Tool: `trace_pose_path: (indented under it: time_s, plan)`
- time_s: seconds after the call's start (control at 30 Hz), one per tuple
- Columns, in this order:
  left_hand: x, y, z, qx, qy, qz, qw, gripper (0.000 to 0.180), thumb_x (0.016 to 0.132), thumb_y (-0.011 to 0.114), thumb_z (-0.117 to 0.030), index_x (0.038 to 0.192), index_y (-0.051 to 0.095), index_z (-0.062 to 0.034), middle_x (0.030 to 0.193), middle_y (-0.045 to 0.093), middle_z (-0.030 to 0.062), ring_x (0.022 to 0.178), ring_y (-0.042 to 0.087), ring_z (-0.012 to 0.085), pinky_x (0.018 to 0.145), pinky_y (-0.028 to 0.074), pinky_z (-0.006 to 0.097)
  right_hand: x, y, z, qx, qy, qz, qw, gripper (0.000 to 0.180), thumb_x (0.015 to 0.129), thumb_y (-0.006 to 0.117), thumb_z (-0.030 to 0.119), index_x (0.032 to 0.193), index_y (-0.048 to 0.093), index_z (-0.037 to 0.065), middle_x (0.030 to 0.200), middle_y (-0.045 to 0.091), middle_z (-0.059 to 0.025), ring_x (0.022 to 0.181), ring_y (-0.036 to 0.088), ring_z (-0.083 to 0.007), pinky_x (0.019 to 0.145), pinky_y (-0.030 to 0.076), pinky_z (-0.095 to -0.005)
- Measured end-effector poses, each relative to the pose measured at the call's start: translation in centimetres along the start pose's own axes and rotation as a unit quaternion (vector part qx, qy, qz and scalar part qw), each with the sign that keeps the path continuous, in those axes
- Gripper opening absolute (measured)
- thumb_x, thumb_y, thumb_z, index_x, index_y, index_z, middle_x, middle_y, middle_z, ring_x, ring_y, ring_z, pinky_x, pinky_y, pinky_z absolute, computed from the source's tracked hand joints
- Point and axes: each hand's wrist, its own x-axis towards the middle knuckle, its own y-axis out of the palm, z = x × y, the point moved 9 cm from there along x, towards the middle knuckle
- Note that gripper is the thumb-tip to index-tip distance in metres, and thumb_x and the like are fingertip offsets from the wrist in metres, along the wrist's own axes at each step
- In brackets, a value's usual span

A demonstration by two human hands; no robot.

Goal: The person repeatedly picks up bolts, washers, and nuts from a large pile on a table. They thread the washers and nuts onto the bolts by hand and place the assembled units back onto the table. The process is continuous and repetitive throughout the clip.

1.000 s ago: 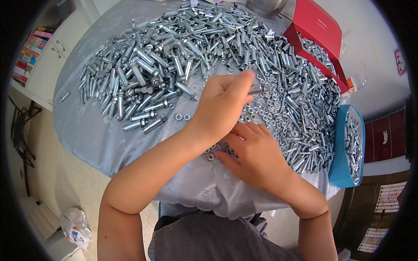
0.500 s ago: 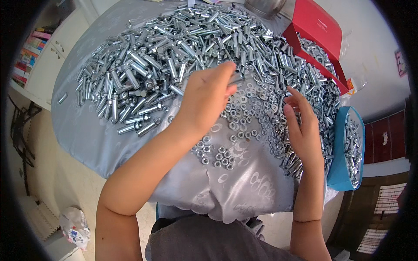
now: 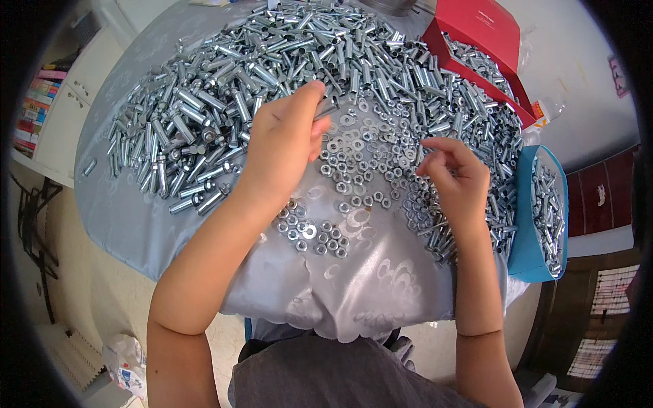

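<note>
My left hand (image 3: 280,146) is closed in a pinch around a metal sleeve (image 3: 329,108), a short silvery tube poking out past the fingers. It hovers at the near edge of a big heap of sleeves and expansion bolts (image 3: 204,102). My right hand (image 3: 457,178) has its thumb and forefinger curled together above scattered hex nuts (image 3: 386,202). Whatever sits between those fingertips, if anything, is too small to make out. Flat washers (image 3: 350,136) lie among the nuts between my two hands. A small cluster of nuts (image 3: 333,238) rests nearer to me.
A red box (image 3: 476,41) with its lid up holds more metal parts at the far right. Beside it, nearer me, stands a blue fabric bin (image 3: 530,224) full of bolts. A shiny grey cloth (image 3: 381,292) covers the round table. Thin bolts (image 3: 493,149) are heaped at right.
My right thumb and forefinger have come together over the nuts. My left hand has shifted a little left, still holding the sleeve. The whole view has slid slightly.
</note>
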Motion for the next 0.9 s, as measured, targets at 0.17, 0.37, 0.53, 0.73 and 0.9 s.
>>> trace_pose_path:
  time_s: [0.17, 0.37, 0.53, 0.73, 0.9]
  plan:
    - [0.2, -0.7, 0.0, -0.001, -0.002, -0.020, 1.000, 0.041, 0.087, 0.046, -0.029, 0.052, 0.030, -0.0136, 0.045, 0.029, -0.0032, 0.041, 0.029, 0.0078, 0.045, 0.029, 0.025, 0.2, 0.8, 1.9, -0.030, -0.053, 0.000, 0.998, 0.017, 0.076, 0.057, 0.000, 0.093, 0.060, 0.000, 0.073, 0.065, -0.0085, 0.069, 0.063, -0.0134, 0.065, 0.049, -0.0232]
    - [0.1, -0.5, -0.1, 0.005, 0.003, -0.021, 1.000, 0.041, 0.087, 0.046, -0.029, 0.052, 0.030, -0.0132, 0.046, 0.030, -0.0028, 0.041, 0.029, 0.0083, 0.045, 0.029, 0.026, 0.2, 1.9, 3.7, -0.169, -0.176, 0.016, 0.970, 0.015, 0.071, 0.064, 0.007, 0.086, 0.063, 0.005, 0.076, 0.062, -0.0073, 0.074, 0.060, -0.0234, 0.068, 0.047, -0.0318]
    - [-0.2, -0.1, -0.1, 0.009, 0.000, -0.016, 1.000, 0.039, 0.087, 0.046, -0.029, 0.055, 0.032, -0.0125, 0.047, 0.029, -0.0026, 0.042, 0.029, 0.0086, 0.045, 0.029, 0.026, -0.2, 3.8, 4.0, -0.281, -0.255, 0.043, 0.924, 0.013, 0.071, 0.066, 0.014, 0.082, 0.066, 0.009, 0.089, 0.056, -0.0061, 0.085, 0.054, -0.0246, 0.072, 0.044, -0.0344]
    - [-1.5, 1.1, 1.2, 0.057, -0.028, 0.020, 0.998, 0.037, 0.087, 0.047, -0.027, 0.056, 0.034, -0.0117, 0.045, 0.029, -0.0027, 0.041, 0.031, 0.0093, 0.045, 0.030, 0.025, -0.5, 4.2, 3.4, -0.321, -0.233, 0.046, 0.917, 0.014, 0.069, 0.066, 0.018, 0.082, 0.067, 0.013, 0.086, 0.055, -0.0029, 0.086, 0.053, -0.0205, 0.073, 0.044, -0.0335]
    - [-2.6, 3.3, 2.0, -0.005, -0.069, 0.089, 0.994, 0.038, 0.088, 0.046, -0.028, 0.055, 0.037, -0.0105, 0.046, 0.032, -0.0028, 0.042, 0.033, 0.0077, 0.044, 0.029, 0.024, -0.4, 3.7, 3.3, -0.281, -0.219, 0.063, 0.932, 0.009, 0.070, 0.066, 0.013, 0.078, 0.066, 0.010, 0.080, 0.057, -0.0036, 0.081, 0.055, -0.0213, 0.070, 0.044, -0.0332]
